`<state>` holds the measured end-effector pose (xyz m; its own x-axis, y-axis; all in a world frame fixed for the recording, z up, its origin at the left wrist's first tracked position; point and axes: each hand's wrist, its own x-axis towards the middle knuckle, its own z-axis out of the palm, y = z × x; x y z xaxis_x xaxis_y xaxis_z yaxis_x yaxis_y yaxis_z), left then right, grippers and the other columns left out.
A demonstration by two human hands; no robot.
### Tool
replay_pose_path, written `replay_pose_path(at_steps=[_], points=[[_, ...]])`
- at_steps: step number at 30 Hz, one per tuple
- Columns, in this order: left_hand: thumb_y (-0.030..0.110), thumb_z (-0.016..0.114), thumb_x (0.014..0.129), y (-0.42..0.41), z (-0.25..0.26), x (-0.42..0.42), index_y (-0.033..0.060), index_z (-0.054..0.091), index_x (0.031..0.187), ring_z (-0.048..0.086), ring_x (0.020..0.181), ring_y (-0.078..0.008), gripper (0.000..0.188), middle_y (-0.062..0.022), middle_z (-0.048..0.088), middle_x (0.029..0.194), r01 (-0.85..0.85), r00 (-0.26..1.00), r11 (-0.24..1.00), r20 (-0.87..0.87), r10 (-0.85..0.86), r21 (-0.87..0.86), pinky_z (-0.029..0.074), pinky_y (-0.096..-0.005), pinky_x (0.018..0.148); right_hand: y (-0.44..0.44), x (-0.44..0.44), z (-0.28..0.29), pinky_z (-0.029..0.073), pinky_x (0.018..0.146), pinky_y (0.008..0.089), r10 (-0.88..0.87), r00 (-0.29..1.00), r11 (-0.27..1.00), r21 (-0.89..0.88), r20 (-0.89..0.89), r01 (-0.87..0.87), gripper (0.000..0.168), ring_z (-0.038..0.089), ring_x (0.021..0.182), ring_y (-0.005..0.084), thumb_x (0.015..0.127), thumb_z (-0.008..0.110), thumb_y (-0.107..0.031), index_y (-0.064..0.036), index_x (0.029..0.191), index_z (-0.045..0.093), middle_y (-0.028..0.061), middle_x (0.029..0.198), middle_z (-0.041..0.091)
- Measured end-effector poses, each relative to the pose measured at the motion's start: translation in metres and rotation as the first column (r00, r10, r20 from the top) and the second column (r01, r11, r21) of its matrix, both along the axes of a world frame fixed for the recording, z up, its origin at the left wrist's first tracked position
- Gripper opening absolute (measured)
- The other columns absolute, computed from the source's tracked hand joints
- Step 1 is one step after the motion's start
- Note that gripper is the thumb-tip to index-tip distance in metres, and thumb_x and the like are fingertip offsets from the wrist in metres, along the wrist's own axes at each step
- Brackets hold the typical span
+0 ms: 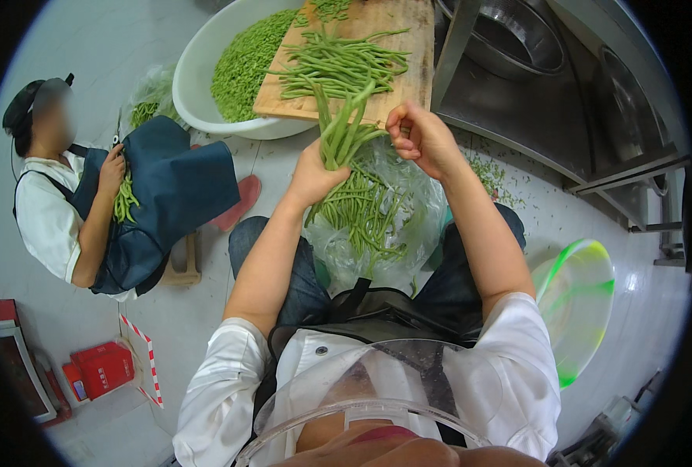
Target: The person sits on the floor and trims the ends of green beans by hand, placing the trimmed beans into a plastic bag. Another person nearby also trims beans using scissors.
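Observation:
My left hand grips an upright bunch of long green beans above a clear plastic bag. Inside that bag lie many loose green beans. My right hand is raised just right of the bunch, its fingers curled near the bean tips; whether a bean is pinched there cannot be made out. Beyond both hands, a pile of whole beans rests on a wooden cutting board. The board lies over a large white basin holding finely cut green beans.
A co-worker sits at the left, holding beans and a cutting tool. Another bag of beans is beside the basin. A steel rack with metal bowls stands right. A green-and-white plastic basin and bean scraps are on the floor.

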<state>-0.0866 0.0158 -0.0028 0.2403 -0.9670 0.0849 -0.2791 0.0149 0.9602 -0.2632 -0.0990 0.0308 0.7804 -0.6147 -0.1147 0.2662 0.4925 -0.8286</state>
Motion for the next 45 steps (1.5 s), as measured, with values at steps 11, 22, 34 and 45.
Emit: replay_pose_path(at_steps=[11, 22, 34, 45], points=[[0.002, 0.062, 0.061, 0.004, 0.008, 0.002, -0.0031, 0.052, 0.099, 0.052, 0.079, -0.0112, 0.039, -0.0046, 0.057, 0.087, 0.043, 0.998, 0.999, -0.039, -0.043, 0.006, 0.042, -0.0246, 0.073, 0.008, 0.005, -0.004, 0.020, 0.040, 0.0182, 0.118, 0.990, 0.993, -0.015, -0.083, -0.120, 0.023, 0.027, 0.047, 0.0034, 0.086, 0.052, -0.026, -0.007, 0.074, 0.049, -0.0042, 0.060, 0.037], [0.000, 0.062, 0.059, -0.010, 0.004, -0.015, -0.0036, 0.053, 0.096, 0.052, 0.070, -0.0119, 0.038, -0.0041, 0.056, 0.081, 0.109, 0.918, 0.990, -0.390, -0.067, 0.085, 0.043, -0.0244, 0.062, -0.061, 0.014, -0.047, 0.027, 0.038, 0.0192, -0.659, 0.748, 0.750, -0.007, 0.079, 0.661, 0.010, 0.035, 0.047, 0.0063, 0.085, 0.049, -0.013, -0.004, 0.081, 0.050, -0.0005, 0.064, 0.045], [0.003, 0.060, 0.060, -0.011, -0.006, 0.010, -0.0023, 0.054, 0.095, 0.055, 0.077, -0.0131, 0.037, -0.0070, 0.060, 0.084, -0.058, 0.996, 0.996, -0.067, 0.063, 0.075, 0.043, -0.0258, 0.072, -0.012, 0.036, -0.015, 0.041, 0.057, 0.0241, -0.347, 0.904, 0.608, -0.794, -0.251, 0.014, 0.018, 0.050, 0.063, 0.0097, 0.080, 0.061, -0.015, 0.002, 0.087, 0.059, 0.0002, 0.070, 0.055], [0.006, 0.061, 0.059, -0.020, -0.020, 0.015, -0.0017, 0.054, 0.093, 0.058, 0.076, -0.0223, 0.036, -0.0141, 0.060, 0.081, -0.121, 0.989, 0.993, 0.083, 0.120, 0.006, 0.044, -0.0297, 0.070, -0.027, 0.014, 0.002, 0.022, 0.042, 0.0164, 0.058, 0.807, 0.982, 0.110, 0.587, -0.151, 0.015, 0.027, 0.051, 0.0047, 0.089, 0.043, -0.017, -0.007, 0.078, 0.044, -0.0009, 0.071, 0.036]])
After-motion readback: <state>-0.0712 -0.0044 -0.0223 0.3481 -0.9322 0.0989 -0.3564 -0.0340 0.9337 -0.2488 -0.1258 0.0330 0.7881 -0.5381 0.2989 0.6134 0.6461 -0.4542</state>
